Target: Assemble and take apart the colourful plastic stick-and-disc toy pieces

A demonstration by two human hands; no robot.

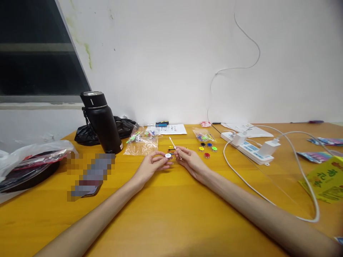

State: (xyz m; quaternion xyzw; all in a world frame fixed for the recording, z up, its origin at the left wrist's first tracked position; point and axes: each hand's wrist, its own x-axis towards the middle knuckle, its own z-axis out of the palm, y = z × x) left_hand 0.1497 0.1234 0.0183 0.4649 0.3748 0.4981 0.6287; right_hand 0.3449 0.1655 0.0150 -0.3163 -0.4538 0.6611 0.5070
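Note:
Between the thumb and fingers of my left hand [152, 165] is a small round white disc [168, 156], its flat face turned up. My right hand [190, 161] pinches a thin white stick [173, 143] that points up and away to the left. The hands are close together over the table [171, 207]. Behind the fingertips lie several thin coloured pieces [170, 150], partly hidden. To the right of my right hand sit several small round pieces, among them a yellow one [201, 149], a green one [214, 149] and a red one [207, 155].
A black bottle [103, 123] and a blurred-out phone [92, 175] stand and lie on the left. Small plastic bags of parts [204, 135], a screwdriver [162, 124] and papers [177, 129] lie near the wall. A power strip [252, 151] with looping white cables occupies the right.

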